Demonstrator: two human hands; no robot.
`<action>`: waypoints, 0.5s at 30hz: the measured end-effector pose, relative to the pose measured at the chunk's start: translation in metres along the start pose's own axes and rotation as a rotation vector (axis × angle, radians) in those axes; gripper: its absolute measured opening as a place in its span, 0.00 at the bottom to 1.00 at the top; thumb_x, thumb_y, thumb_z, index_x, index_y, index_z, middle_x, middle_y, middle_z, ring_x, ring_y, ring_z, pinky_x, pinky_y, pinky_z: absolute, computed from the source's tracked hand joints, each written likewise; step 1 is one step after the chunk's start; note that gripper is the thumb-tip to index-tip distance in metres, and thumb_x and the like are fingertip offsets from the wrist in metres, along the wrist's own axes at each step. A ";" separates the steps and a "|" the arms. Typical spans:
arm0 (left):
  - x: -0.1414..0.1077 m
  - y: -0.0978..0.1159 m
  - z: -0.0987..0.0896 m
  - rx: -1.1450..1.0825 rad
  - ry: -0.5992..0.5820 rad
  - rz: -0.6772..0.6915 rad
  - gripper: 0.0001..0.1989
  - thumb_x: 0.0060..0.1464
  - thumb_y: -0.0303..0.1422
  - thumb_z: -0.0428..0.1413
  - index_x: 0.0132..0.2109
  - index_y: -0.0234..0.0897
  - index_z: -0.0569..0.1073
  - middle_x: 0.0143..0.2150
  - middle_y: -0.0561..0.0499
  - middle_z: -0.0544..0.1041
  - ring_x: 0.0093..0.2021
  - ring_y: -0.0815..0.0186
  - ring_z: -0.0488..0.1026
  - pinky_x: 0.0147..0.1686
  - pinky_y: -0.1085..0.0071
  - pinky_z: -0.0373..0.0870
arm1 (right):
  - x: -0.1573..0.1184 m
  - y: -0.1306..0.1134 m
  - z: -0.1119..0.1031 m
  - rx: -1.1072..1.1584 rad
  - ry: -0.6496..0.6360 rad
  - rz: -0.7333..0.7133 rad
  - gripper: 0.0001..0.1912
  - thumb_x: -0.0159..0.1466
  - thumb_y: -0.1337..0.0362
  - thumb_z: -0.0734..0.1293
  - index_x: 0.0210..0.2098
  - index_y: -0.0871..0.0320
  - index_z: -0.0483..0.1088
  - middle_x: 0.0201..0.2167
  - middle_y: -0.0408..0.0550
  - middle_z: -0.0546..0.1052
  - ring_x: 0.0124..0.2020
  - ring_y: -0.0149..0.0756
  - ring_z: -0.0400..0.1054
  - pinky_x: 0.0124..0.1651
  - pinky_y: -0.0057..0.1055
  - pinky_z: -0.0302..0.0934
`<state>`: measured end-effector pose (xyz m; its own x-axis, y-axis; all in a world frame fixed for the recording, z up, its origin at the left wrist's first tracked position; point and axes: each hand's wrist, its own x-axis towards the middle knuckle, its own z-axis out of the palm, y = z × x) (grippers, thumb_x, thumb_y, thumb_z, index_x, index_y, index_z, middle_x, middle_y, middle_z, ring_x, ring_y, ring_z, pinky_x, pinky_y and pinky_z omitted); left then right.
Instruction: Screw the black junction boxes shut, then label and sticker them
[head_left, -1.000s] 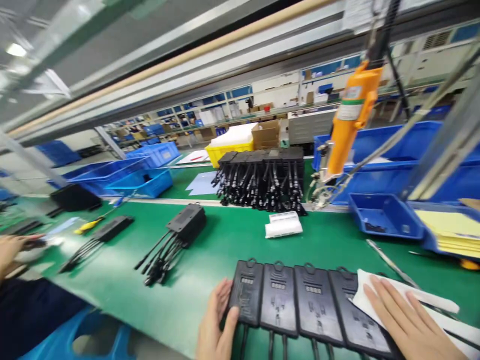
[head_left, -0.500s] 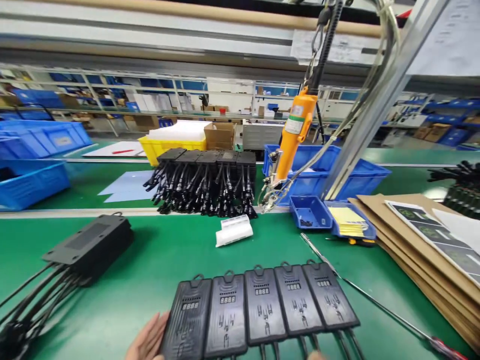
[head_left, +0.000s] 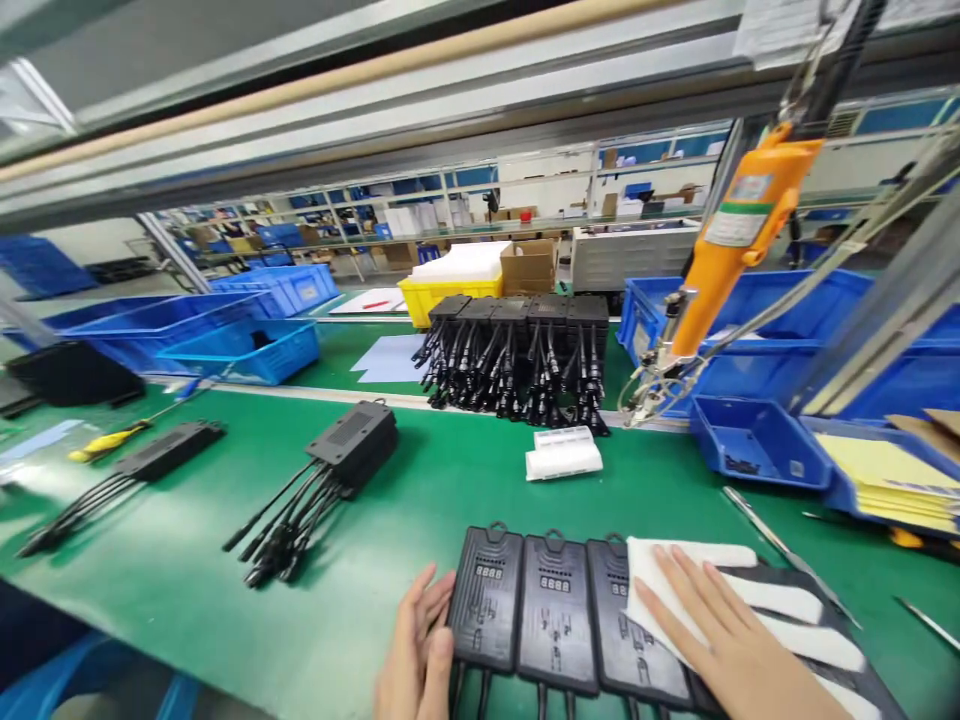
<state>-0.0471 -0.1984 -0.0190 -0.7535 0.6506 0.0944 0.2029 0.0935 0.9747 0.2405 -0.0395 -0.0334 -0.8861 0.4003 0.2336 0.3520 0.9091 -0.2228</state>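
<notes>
Several black controller boxes with digit displays (head_left: 555,625) lie side by side on the green bench, their cables toward me. My left hand (head_left: 416,645) rests against the left edge of the end box, fingers extended and thumb apart. Over the boxes on the right, a white glove (head_left: 780,597) is spread, its finger parts pointing right. My right hand (head_left: 739,635) lies flat on the glove with fingers stretched out. Glove and hand hide much of the right-hand boxes.
Beyond the row lie white rolls (head_left: 564,458) and stacked cabled boxes (head_left: 517,350). An orange electric screwdriver (head_left: 731,245) hangs at right above a small blue bin (head_left: 757,440). Another box stack (head_left: 352,440) and a yellow-handled screwdriver (head_left: 109,440) are at left.
The view has swung left. My right hand has come up onto the boxes with the white glove beneath it. My left hand stays beside the end box.
</notes>
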 end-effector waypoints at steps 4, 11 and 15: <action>-0.001 -0.009 0.000 -0.095 0.003 0.037 0.40 0.59 0.60 0.45 0.68 0.39 0.54 0.64 0.38 0.66 0.57 0.51 0.72 0.55 0.60 0.69 | 0.083 -0.045 0.005 0.177 -0.208 -0.112 0.49 0.60 0.42 0.67 0.71 0.54 0.42 0.70 0.60 0.36 0.69 0.66 0.34 0.64 0.67 0.42; -0.002 -0.014 0.001 -0.116 -0.026 0.054 0.59 0.46 0.72 0.42 0.72 0.38 0.34 0.69 0.31 0.54 0.60 0.42 0.68 0.57 0.53 0.67 | 0.167 -0.112 -0.001 0.508 -0.320 -0.106 0.41 0.66 0.53 0.65 0.69 0.71 0.47 0.70 0.65 0.38 0.72 0.53 0.28 0.71 0.52 0.26; -0.003 -0.010 0.001 -0.125 -0.052 0.083 0.56 0.50 0.70 0.42 0.72 0.38 0.34 0.69 0.32 0.54 0.61 0.43 0.66 0.57 0.54 0.66 | 0.151 -0.118 0.001 1.119 -0.350 0.055 0.26 0.63 0.70 0.63 0.61 0.61 0.67 0.67 0.52 0.58 0.70 0.42 0.46 0.70 0.43 0.34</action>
<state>-0.0459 -0.2001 -0.0291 -0.7033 0.6906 0.1686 0.1815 -0.0549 0.9819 0.0649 -0.0865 0.0274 -0.9740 0.2236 -0.0360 0.0850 0.2135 -0.9732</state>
